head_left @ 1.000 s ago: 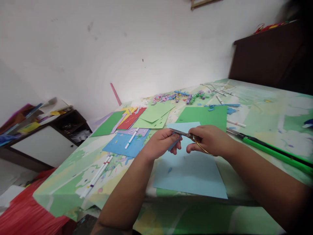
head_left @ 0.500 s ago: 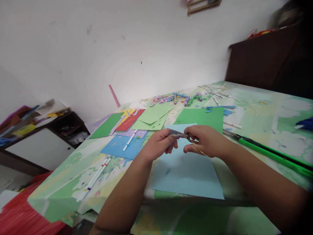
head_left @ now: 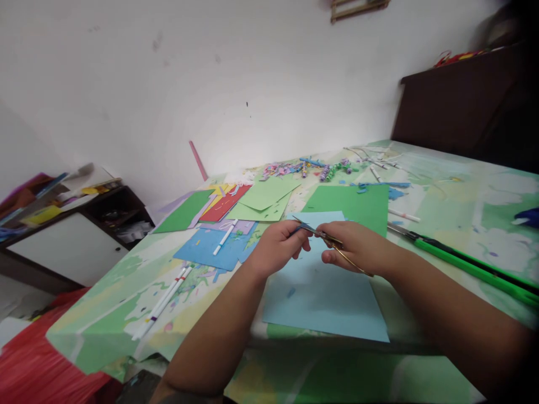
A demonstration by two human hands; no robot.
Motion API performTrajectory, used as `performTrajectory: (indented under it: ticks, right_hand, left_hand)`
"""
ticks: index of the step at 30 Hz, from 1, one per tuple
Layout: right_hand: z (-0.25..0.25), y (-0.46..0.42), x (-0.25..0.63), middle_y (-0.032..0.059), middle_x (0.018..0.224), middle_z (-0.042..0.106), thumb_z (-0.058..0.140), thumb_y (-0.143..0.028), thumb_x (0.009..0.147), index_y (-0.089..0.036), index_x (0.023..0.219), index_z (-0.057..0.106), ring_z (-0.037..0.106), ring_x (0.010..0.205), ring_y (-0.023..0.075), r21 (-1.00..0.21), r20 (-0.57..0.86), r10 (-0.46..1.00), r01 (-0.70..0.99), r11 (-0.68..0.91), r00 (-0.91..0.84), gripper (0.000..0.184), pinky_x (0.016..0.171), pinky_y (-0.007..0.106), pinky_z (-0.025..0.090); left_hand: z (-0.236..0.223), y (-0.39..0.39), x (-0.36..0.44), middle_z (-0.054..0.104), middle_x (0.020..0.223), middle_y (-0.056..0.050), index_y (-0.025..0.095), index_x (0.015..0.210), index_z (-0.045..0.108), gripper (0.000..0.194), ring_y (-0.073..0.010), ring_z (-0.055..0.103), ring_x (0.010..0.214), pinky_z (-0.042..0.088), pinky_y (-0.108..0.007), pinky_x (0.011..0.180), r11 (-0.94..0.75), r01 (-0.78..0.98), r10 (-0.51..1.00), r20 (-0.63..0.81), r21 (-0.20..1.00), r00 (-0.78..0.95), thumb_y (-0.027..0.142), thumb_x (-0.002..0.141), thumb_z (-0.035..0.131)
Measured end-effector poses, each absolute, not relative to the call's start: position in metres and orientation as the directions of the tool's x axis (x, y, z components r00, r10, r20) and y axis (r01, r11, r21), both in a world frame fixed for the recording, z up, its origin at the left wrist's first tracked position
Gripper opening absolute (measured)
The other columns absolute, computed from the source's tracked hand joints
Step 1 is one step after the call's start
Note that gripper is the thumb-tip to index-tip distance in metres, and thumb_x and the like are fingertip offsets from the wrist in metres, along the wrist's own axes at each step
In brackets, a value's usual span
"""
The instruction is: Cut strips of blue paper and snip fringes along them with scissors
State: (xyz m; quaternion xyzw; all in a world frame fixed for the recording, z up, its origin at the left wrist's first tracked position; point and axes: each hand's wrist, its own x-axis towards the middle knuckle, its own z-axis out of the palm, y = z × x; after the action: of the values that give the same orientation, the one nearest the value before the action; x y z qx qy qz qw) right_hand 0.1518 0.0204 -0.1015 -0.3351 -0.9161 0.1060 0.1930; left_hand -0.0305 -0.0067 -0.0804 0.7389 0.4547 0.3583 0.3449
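My right hand grips a pair of scissors with gold-coloured handles, its fingers partly hiding them. The blades point left, towards my left hand. That hand is closed in a pinch on a small piece of blue paper, right at the blade tips. Both hands are held over a light blue sheet of paper at the table's near edge. A few tiny blue scraps lie on that sheet.
A green sheet lies behind my hands. Left are a blue sheet, a red sheet and white markers. A large green-handled cutter rests to the right. Curled paper pieces lie at the back.
The scissors have tilted, with the gold handle lower and the blade tips now showing above my left fingers. Both hands stay close together over the light blue sheet. The view has shifted slightly.
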Motion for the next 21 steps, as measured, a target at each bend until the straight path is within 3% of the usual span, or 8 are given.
performTrajectory:
  ticks: [21]
  right_hand:
    - [-0.1048, 0.0155, 0.1509, 0.0036, 0.069, 0.051, 0.043, -0.048, 0.079, -0.017, 0.083, 0.047, 0.044, 0.063, 0.0169, -0.305, 0.278, 0.636, 0.561, 0.769, -0.72, 0.031, 0.056, 0.027, 0.032]
  left_hand:
    - [-0.0827, -0.006, -0.0342, 0.045, 0.045, 0.005, 0.014, 0.058, 0.054, 0.026, -0.0038, 0.042, 0.041, 0.033, -0.017, 0.044, -0.401, 0.38, 0.89, 0.256, 0.833, 0.377, 0.026, 0.078, 0.046]
